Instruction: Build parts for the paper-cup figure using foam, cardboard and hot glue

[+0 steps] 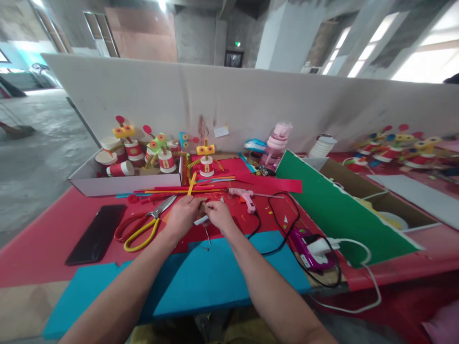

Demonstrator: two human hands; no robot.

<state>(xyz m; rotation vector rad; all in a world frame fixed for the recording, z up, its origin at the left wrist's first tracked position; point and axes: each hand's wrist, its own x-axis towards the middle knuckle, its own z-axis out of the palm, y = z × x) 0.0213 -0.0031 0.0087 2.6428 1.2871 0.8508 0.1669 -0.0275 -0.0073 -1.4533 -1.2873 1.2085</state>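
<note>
Both hands meet over the red paper in the middle of the table, their fingers pinched close together. My left hand (184, 216) is closed, and a yellow paper strip (192, 184) sticks out beyond its knuckles. Beside it, my right hand (219, 216) is closed too, its fingertips on a small brownish piece (202, 202) mostly hidden by the fingers. A small white piece (202, 220) shows just under the hands; I cannot tell whether it is held. Scissors (147, 222) with red and yellow handles lie left of my left hand. A pink glue gun (245, 197) lies beyond my right hand.
A black phone (96, 235) lies at the left. Behind it a white box (132, 185) holds paper-cup figures; another figure (206, 162) stands beside it. Blue foam (201, 277) lines the front edge. Cables run to a purple power strip (311, 248) near a green panel (333, 215).
</note>
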